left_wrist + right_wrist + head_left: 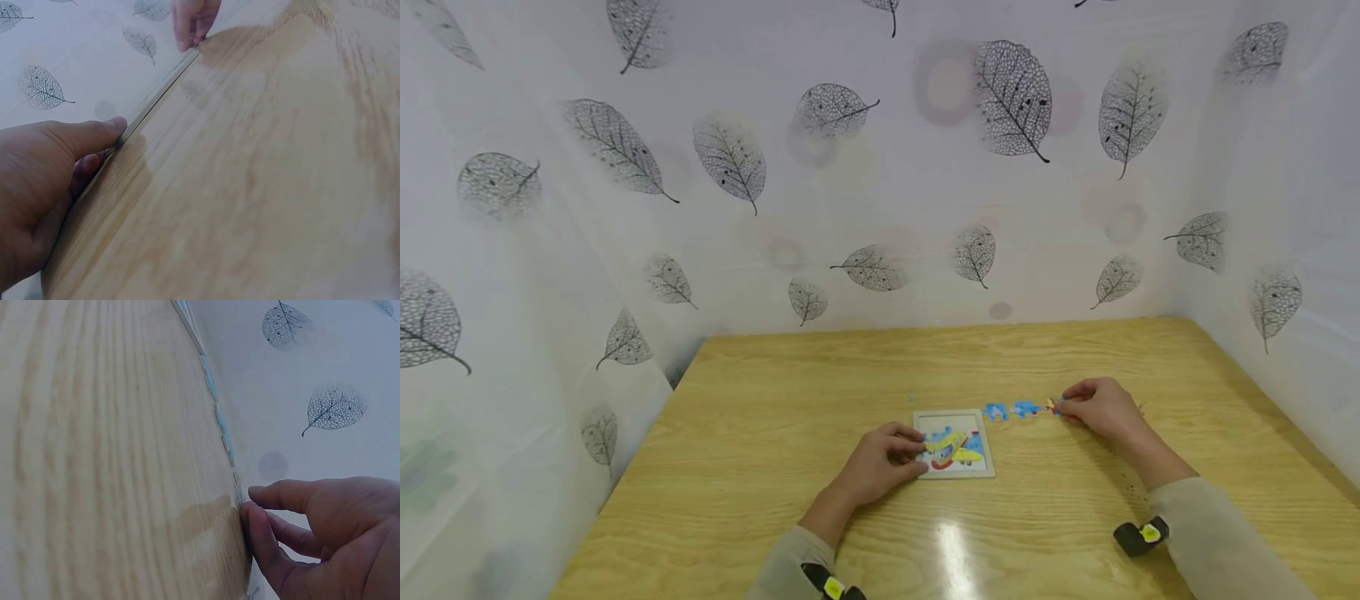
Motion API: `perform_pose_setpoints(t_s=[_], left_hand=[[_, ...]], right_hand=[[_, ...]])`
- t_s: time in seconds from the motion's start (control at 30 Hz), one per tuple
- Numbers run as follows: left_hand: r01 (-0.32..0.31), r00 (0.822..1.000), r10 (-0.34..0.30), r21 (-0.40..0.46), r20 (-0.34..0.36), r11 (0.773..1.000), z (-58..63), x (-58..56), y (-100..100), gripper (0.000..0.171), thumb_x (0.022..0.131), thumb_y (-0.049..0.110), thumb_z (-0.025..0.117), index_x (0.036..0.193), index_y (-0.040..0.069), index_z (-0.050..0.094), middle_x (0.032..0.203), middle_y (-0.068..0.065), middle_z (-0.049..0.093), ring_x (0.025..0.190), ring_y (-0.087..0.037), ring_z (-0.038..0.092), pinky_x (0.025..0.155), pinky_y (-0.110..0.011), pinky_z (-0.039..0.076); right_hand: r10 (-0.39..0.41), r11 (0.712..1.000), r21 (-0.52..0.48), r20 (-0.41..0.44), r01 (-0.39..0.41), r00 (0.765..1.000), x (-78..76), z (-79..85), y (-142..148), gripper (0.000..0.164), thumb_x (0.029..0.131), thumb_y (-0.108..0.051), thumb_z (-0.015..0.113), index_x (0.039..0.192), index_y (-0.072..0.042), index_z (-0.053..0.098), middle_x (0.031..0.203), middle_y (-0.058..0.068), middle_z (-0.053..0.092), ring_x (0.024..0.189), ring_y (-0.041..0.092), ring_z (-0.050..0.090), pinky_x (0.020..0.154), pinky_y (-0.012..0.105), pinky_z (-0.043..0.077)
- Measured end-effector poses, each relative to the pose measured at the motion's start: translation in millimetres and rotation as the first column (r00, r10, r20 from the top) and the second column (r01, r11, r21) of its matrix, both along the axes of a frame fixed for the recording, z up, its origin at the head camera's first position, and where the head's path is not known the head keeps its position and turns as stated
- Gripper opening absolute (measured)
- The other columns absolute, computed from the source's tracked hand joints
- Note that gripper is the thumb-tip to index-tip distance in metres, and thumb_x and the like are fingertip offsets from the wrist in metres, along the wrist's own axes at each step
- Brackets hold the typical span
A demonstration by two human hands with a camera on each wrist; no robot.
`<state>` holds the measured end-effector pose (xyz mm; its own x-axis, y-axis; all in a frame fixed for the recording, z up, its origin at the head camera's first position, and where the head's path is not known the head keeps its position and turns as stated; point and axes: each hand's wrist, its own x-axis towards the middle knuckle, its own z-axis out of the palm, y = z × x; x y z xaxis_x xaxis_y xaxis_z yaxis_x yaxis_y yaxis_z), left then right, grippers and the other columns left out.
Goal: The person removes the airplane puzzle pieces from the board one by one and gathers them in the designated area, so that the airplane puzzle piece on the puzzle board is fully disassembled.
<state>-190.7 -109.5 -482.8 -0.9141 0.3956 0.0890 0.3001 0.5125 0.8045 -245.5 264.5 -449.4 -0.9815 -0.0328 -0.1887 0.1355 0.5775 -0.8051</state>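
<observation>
A square jigsaw puzzle tray (987,446) with a pale rim lies flat on the table, partly filled with a yellow airplane picture on blue; white shows in its unfilled parts. My left hand (883,462) holds the tray's left edge, its thumb and fingertips at the rim. To the right of the tray, loose blue puzzle pieces (1026,408) lie in a row. At the row's right end my right hand (1103,408) pinches a multicoloured puzzle piece (1051,406) between thumb and fingertips, close over the table; the fingers partly hide it.
The wooden table (760,417) carries the tray and pieces. A white curtain (880,192) printed with grey leaves hangs behind it and along both sides. Black bands with yellow marks sit at both sleeves (1217,533). Small dark marks (1131,483) show beneath the right forearm.
</observation>
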Motion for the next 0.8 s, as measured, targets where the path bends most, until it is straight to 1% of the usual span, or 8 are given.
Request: perform_pose_setpoints(t_s=[0.13,0.27,0.33,0.5,0.63,0.8], left_hand=[[-0.002,1.000,0.002,0.004,0.004,1.000,0.9,0.0,0,0.022,0.088,0.022,0.078,0.107,0.010,0.078,0.119,0.002,0.065,0.093,-0.005,0.060,0.078,-0.018,0.050],[-0.005,1.000,0.005,0.008,0.013,1.000,0.9,-0.1,0,0.022,0.088,0.022,0.078,0.107,0.011,0.078,0.120,0.002,0.065,0.095,-0.006,0.060,0.079,-0.018,0.050],[-0.004,1.000,0.004,0.010,0.016,1.000,1.3,-0.2,0,0.021,0.088,0.022,0.078,0.106,0.011,0.078,0.122,0.002,0.064,0.097,-0.007,0.060,0.079,-0.018,0.050],[-0.006,1.000,0.006,0.006,0.014,1.000,2.3,-0.2,-1,0.019,0.088,0.023,0.078,0.104,0.013,0.078,0.131,0.000,0.062,0.097,-0.007,0.060,0.079,-0.018,0.050],[-0.005,1.000,0.005,0.015,0.011,1.000,0.8,0.3,-1,0.018,0.088,0.023,0.078,0.103,0.013,0.079,0.132,-0.001,0.062,0.095,-0.006,0.060,0.079,-0.018,0.050],[0.001,1.000,-0.001,0.024,0.000,1.000,0.4,1.1,-1,0.020,0.087,0.023,0.079,0.104,0.011,0.078,0.131,-0.002,0.062,0.091,-0.004,0.060,0.078,-0.018,0.051]], right_hand=[[-0.015,0.998,-0.065,0.031,0.017,0.999,-1.6,1.3,2,0.044,0.094,-0.017,0.070,0.121,0.015,0.058,0.099,0.012,0.067,0.076,0.009,0.066,0.069,0.024,0.058],[-0.016,0.997,-0.076,0.027,0.018,1.000,-1.9,-0.3,2,0.047,0.094,-0.018,0.070,0.125,0.015,0.057,0.098,0.011,0.068,0.074,0.009,0.067,0.068,0.024,0.058],[-0.010,0.997,-0.082,0.019,0.011,1.000,-0.4,0.6,0,0.048,0.095,-0.019,0.069,0.126,0.015,0.056,0.101,0.014,0.068,0.076,0.010,0.068,0.069,0.025,0.058],[0.036,0.993,-0.111,-0.011,-0.037,0.999,4.5,5.6,-8,0.050,0.094,-0.020,0.071,0.128,0.015,0.056,0.108,0.019,0.070,0.083,0.012,0.070,0.072,0.026,0.059],[0.076,0.989,-0.123,-0.027,-0.078,0.997,6.7,8.0,-15,0.048,0.094,-0.018,0.071,0.126,0.015,0.058,0.105,0.017,0.071,0.082,0.012,0.071,0.072,0.027,0.059],[0.120,0.976,-0.181,-0.015,-0.121,0.993,6.4,7.9,-23,0.048,0.095,-0.014,0.069,0.128,0.017,0.055,0.102,0.014,0.072,0.083,0.011,0.071,0.074,0.028,0.060]])
